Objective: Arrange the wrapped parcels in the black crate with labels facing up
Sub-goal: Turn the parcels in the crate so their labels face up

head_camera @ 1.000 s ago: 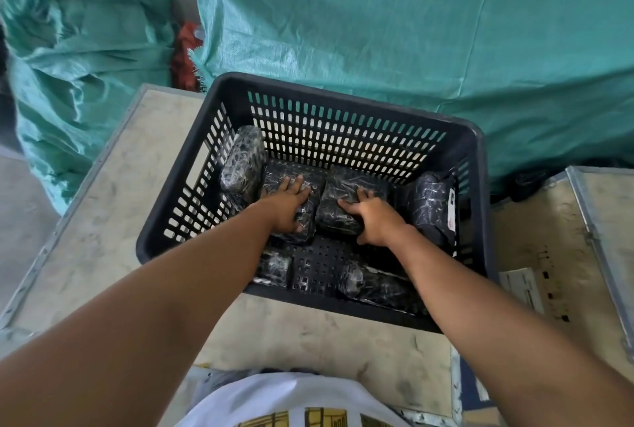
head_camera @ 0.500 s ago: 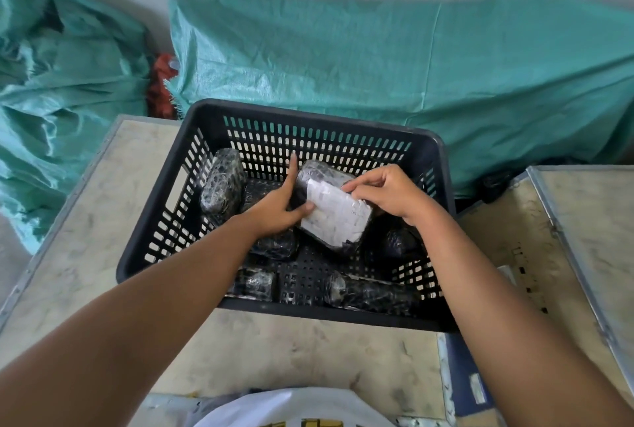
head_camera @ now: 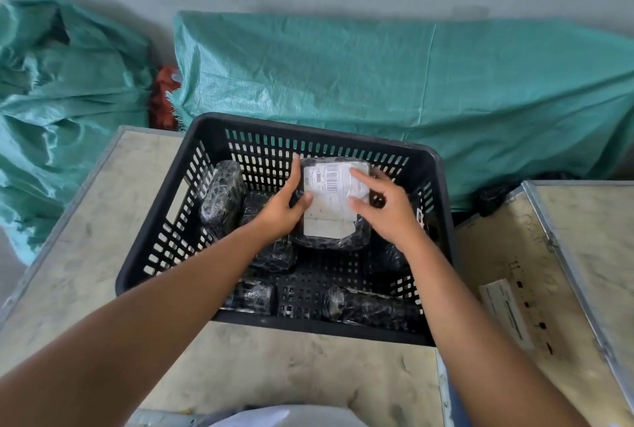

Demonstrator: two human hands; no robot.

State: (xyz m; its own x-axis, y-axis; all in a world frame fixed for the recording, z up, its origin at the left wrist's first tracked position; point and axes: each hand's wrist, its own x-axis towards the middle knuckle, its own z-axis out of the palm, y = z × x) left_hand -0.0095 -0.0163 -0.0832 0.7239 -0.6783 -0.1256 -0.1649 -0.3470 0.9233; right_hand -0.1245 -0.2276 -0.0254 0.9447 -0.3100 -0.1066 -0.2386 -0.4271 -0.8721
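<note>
Parcel (head_camera: 334, 202) is now showing its white label (head_camera: 329, 200) squarely upward, where half a second ago it was tilted mid-turn, so this one is nearly sorted. Left hand (head_camera: 286, 210) is clasping its left edge while right hand (head_camera: 386, 207) is hovering spread-fingered, fingertips on the label, above the crate (head_camera: 442, 220). I'm counting six parcels showing, one label up, five still dark.

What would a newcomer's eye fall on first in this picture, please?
The white label stands out, face up on a black parcel at the middle of the crate. The left hand grips the parcel's left edge; the right hand hovers spread over its right side. Behind the crate lies a large green sack.
</note>
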